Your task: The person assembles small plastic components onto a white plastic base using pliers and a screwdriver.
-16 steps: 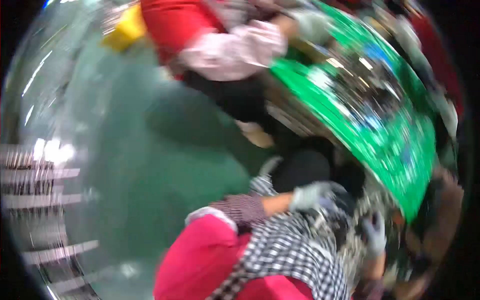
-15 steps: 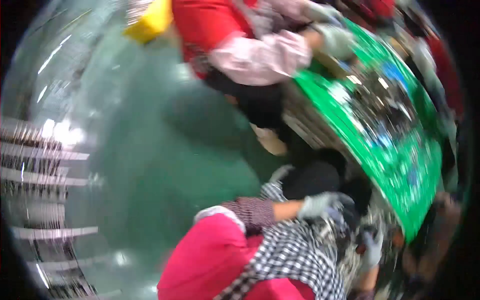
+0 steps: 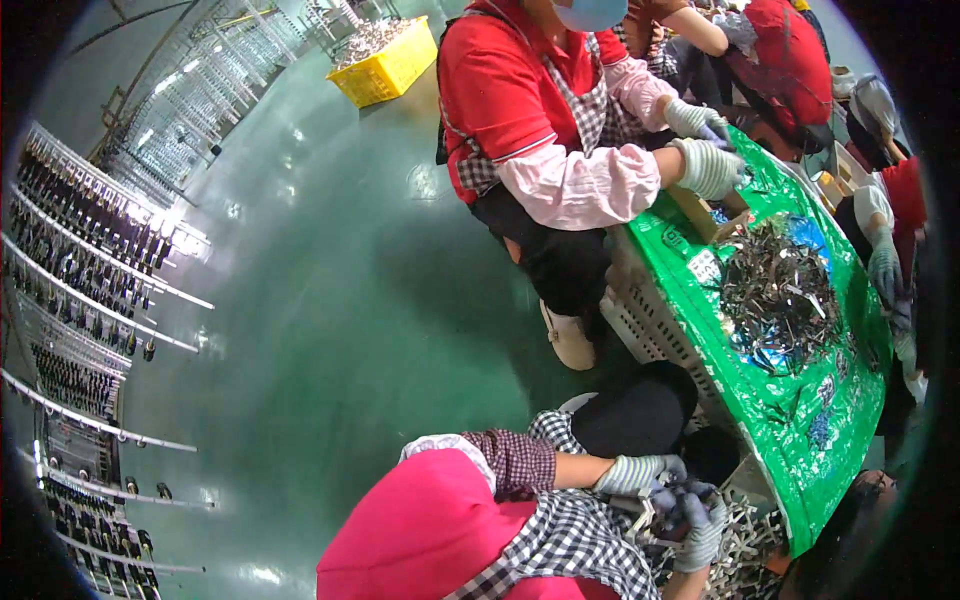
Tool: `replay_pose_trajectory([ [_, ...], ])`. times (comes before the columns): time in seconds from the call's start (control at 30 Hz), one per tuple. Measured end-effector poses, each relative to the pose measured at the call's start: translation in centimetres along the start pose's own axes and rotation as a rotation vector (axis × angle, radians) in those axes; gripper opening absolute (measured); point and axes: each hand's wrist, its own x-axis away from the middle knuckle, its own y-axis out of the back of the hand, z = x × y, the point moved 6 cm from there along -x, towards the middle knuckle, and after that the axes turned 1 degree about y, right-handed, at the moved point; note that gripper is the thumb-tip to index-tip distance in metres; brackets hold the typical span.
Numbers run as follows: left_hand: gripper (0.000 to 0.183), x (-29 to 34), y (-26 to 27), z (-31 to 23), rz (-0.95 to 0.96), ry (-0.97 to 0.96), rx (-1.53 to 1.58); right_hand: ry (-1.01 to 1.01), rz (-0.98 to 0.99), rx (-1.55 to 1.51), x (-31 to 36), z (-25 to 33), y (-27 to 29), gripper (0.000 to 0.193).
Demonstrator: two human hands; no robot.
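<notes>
My left hand [image 3: 645, 475], in a striped grey-white glove, reaches in from the left with its fingers curled round small silver metal pieces [image 3: 652, 508]. Close beside it, my right hand [image 3: 703, 532], in a matching glove, has bent fingers that meet the left hand's fingertips. What lies between the right fingers is too small to make out. Both hands are above a heap of similar metal pieces [image 3: 745, 535]. My checked apron [image 3: 585, 545] and pink sleeve [image 3: 430, 510] fill the lower edge.
A green plastic sheet [image 3: 690, 300] covers a work surface at the right, with a pile of dark metal parts [image 3: 780, 295] on it. Across from me a gloved co-worker [image 3: 560, 130] works at a cardboard box [image 3: 705, 210]. A yellow crate [image 3: 385, 70] and hanging racks [image 3: 100, 270] stand farther off.
The earlier view is blurred; now it is sharp and has tilted, showing more of the far side. My hands have come closer together over the metal pieces.
</notes>
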Motion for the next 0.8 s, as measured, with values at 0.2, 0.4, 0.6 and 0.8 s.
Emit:
replay_pose_trajectory([
  [0.2,0.047,1.3,1.0,-0.5,0.122,0.050,-0.099,0.012,-0.138,0.037,0.7,-1.9,1.1,0.016],
  [0.4,0.039,1.8,3.1,-3.5,-0.126,0.053,-0.163,-0.191,0.063,0.072,-1.2,-1.4,0.0,0.027],
  [0.6,0.031,1.8,1.2,-0.9,0.167,0.250,-0.106,-0.021,0.005,0.115,0.0,-0.8,0.8,0.025],
  [0.8,0.032,1.8,0.8,-3.3,0.122,0.203,-0.168,0.225,-0.146,0.488,-0.4,3.6,1.2,0.020],
])
